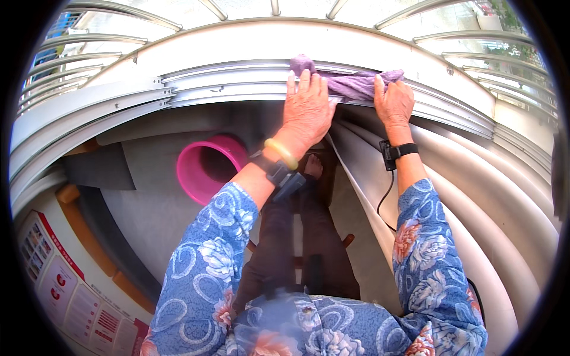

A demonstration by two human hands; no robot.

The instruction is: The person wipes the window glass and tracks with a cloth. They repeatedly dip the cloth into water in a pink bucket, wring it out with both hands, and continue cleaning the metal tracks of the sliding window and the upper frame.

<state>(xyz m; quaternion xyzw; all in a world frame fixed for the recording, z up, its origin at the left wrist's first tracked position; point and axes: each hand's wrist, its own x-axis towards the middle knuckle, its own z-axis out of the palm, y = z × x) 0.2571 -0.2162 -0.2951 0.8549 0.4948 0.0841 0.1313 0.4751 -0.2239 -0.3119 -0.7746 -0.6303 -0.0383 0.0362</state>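
A twisted purple cloth (pixel 356 84) lies along the metal tracks of a sliding window frame (pixel 227 86). My left hand (pixel 308 107) is laid over the cloth's left part with fingers stretched forward, and a bunched end pokes out beyond the fingertips. At the other end, my right hand (pixel 395 100) grips the cloth with bent fingers. What lies under my left palm is hidden.
A pink bucket (pixel 189 171) stands below on the left, its inside dark. A pale curtain (pixel 463 191) hangs at the right. Metal bars (pixel 213 9) rise beyond the white sill (pixel 267 42). One bare foot (pixel 314 167) rests on a brown surface. A printed poster (pixel 67 289) is at lower left.
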